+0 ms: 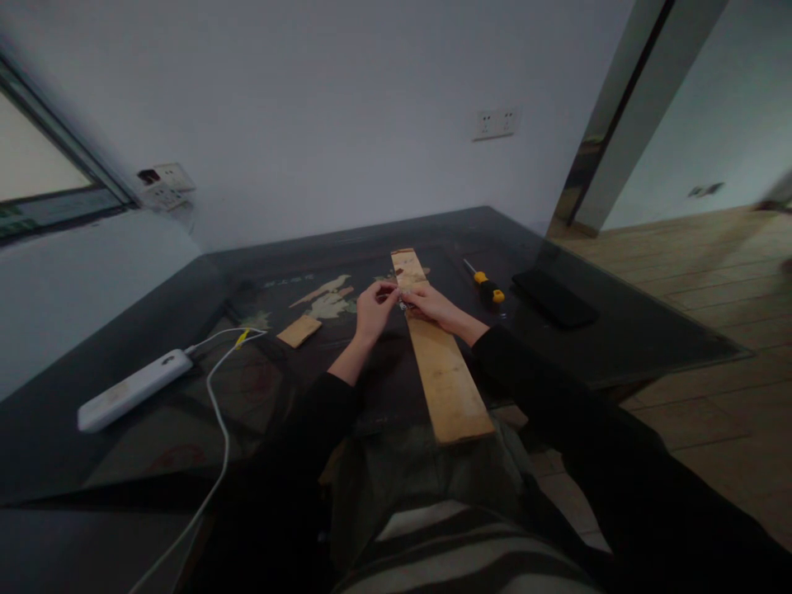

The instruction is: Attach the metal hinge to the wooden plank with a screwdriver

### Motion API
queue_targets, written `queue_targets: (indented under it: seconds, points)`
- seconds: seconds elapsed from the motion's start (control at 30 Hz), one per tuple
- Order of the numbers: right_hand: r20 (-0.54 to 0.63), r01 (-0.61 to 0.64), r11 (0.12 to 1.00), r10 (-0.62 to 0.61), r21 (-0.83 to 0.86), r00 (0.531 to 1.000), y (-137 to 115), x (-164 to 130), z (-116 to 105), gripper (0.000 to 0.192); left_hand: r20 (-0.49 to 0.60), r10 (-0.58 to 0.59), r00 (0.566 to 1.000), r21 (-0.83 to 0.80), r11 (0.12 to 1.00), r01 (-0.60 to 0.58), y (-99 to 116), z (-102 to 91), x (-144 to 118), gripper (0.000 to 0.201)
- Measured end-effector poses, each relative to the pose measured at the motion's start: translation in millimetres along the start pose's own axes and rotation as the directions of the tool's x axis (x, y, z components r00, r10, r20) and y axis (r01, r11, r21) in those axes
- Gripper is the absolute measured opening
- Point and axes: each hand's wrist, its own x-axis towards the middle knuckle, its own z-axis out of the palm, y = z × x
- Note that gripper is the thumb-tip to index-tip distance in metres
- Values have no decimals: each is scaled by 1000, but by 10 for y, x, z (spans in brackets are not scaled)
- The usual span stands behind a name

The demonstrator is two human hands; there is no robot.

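Observation:
A long wooden plank (444,375) lies on the dark glass table (631,338), running from the near edge toward the far side. My left hand (373,312) and my right hand (428,303) meet over the plank's middle, fingertips pinched together on a small metallic item (403,304) too small to identify. My right hand rests on the plank; my left hand hovers just left of it. Both forearms wear black sleeves.
A yellow-and-black screwdriver (487,286) and a black phone (553,298) lie right of the plank. A small wooden block (299,330) sits left of my hands. A white power bank (133,389) with white cables rests at the left. A wall stands behind the table.

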Motion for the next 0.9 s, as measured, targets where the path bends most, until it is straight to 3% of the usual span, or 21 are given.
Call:
queue_targets:
  seconds: [0.2, 0.3, 0.47, 0.53, 0.6, 0.67, 0.73, 0.8, 0.9]
  points:
    - [-23, 3, 997, -4, -71, 1000, 19, 21, -18, 30, -52, -70, 996, -142, 988, 62, 101, -45, 21, 6]
    - [-68, -15, 996, 9, -91, 998, 1, 16, -32, 30, 1, -218, 976, -260, 943, 210, 145, -91, 21, 6]
    - [-117, -21, 993, 7, -120, 993, -49, -21, -48, 33, 248, -501, 829, -365, 745, 559, 190, -120, -13, 10]
    - [-124, -21, 991, 4, -131, 992, -59, -29, -51, 32, 328, -545, 772, -349, 689, 635, 202, -105, -33, 13]
    - [-135, -23, 989, 3, -143, 991, -58, -28, -54, 32, 382, -535, 754, -323, 687, 651, 206, -83, -51, 14]
    - [-145, -25, 989, 3, -149, 989, -49, -22, -57, 32, 349, -485, 801, -262, 771, 581, 197, -62, -61, 13]
    - [-143, -25, 988, 4, -150, 990, -43, -20, -59, 32, 246, -399, 883, -115, 893, 435, 178, -48, -62, 10]
    - [-143, -19, 986, -5, -164, 990, -42, -22, -58, 31, 169, -276, 946, 59, 961, 270, 157, -45, -57, 10]
    - [-153, -14, 980, -16, -198, 988, -45, -27, -51, 28, 168, -137, 976, 177, 978, 107, 143, -56, -56, 11]
